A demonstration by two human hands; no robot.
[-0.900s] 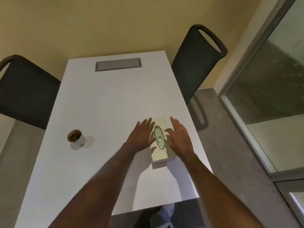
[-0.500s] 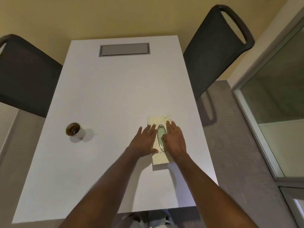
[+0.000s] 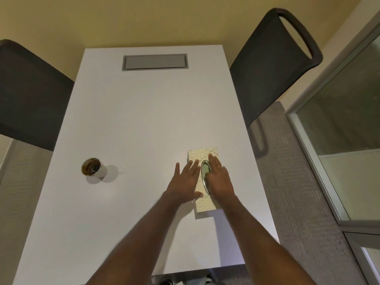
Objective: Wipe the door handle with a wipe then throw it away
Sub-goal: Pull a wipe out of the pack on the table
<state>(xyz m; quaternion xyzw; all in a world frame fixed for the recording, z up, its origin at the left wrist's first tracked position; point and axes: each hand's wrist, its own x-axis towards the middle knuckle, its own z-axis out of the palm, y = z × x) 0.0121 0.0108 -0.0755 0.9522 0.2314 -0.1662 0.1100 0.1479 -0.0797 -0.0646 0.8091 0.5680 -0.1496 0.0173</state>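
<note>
While both palms are pressing flat on top of the box [image 3: 202, 204], the left hand [image 3: 185, 182] is lying with fingers spread and straight, half over the box's left edge and half over the desk [image 3: 144, 124], gripping nothing. The right hand [image 3: 219, 178] is lying just beside it, fingers straight and close together, covering the box's right half and the right rim of the slot [image 3: 205, 172]; it is also gripping nothing. Between the two hands the slot is showing as a long oval with a shiny metal-looking rim and a pale green inside. Whether a wipe is sticking out of it, I cannot tell.

One box is sitting on the desk, near the right edge and toward the near end. It is looking cream-coloured, long and narrow, with a raised leaf pattern on its top.

One cup [image 3: 93, 167] is standing well apart to the left, white outside and stained brown inside. One grey hatch [image 3: 154, 62] is lying flush in the far end of the white desk. Two dark chairs are flanking the desk: one [image 3: 30, 95] on the left, one [image 3: 273, 58] on the right with a slot in its backrest. Glass panels [image 3: 341, 112] in pale frames are running along the right side above grey floor [image 3: 296, 182].
</note>
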